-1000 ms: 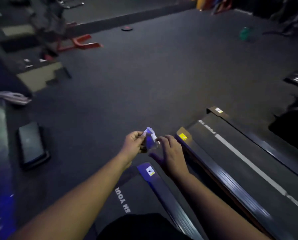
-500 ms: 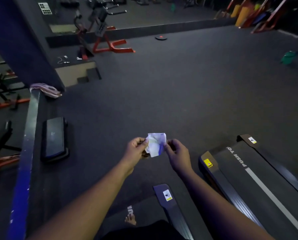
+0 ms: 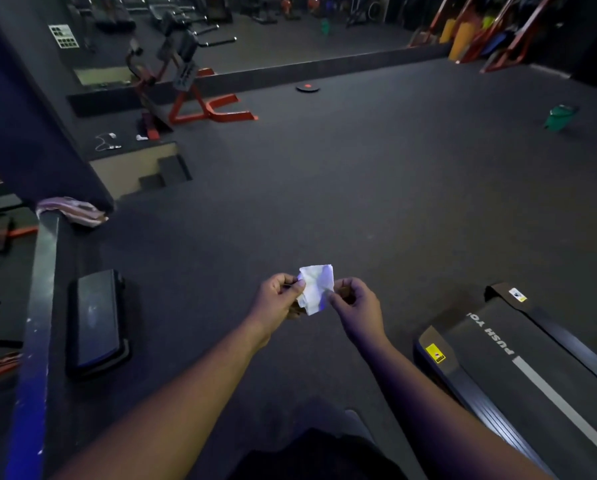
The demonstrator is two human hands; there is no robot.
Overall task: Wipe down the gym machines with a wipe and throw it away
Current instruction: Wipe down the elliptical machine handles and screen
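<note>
Since the frames half a second and a second ago, the view has lifted from the floor just ahead toward the far side of the gym, so more of the mirrored back wall and the equipment along it shows, and the treadmill (image 3: 518, 372) has slid toward the lower right corner. The wipe (image 3: 316, 287), a small crumpled white piece, was bunched between the fingers a second ago and is now spread wider and held up between both hands over the dark floor (image 3: 359, 188). The left hand (image 3: 279, 299) pinches its left edge with curled fingers and thumb, and the right hand (image 3: 354, 306) pinches its right edge the same way; both forearms reach forward from the bottom of the view. The treadmill deck lies right of the right arm, with white lettering, a white stripe and a yellow sticker near its end. To the left, a dark rail (image 3: 37, 323) runs up the frame, with a striped cloth (image 3: 72, 209) draped at its top end, and a black step platform (image 3: 96, 320) lies on the floor just beside it. Farther off, a red-framed machine (image 3: 186, 95) stands before the mirror, a flat round disc (image 3: 308, 88) lies on the floor to its right, and a green object (image 3: 560, 116) sits well apart at the right. Open floor lies between the hands and those machines.
</note>
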